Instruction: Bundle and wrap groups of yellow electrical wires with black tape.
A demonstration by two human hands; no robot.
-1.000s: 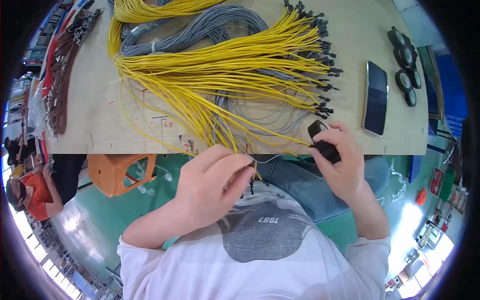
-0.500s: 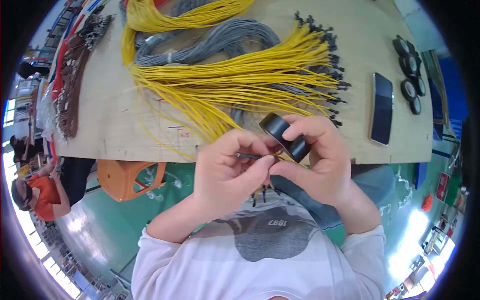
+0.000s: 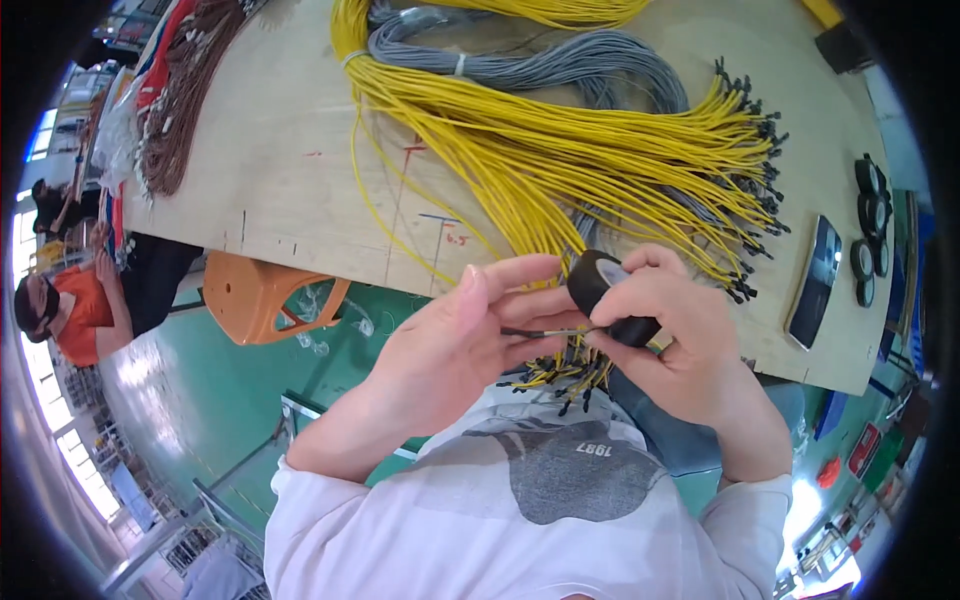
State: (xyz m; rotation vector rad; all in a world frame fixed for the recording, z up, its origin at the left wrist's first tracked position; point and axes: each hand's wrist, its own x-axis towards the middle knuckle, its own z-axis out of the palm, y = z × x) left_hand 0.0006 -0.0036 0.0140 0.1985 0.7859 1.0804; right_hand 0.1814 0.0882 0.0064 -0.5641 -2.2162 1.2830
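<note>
The fingers of the right hand (image 3: 690,335) were curled around a black tape roll (image 3: 588,288), its pale core facing up, while the thumb and forefinger met at one end of a thin strand (image 3: 545,332). The strand ran across to the left hand (image 3: 440,325), whose fingers were stretched out with the thumb lifted well apart; whether they gripped the strand could not be told. The step in hand looked like bringing tape to a cable end, and the next move seemed to call for a steady left hold with the roll kept close to the strand.

Just below the hands, black-tipped cable ends (image 3: 568,372) hung by the edge of the worktop (image 3: 300,190). Beyond lay yellow cables (image 3: 600,135) fanned toward black connectors (image 3: 772,190), with a grey cable bundle (image 3: 540,68) behind them. Farther right were a smartphone (image 3: 814,282) and more tape rolls (image 3: 873,213).
</note>
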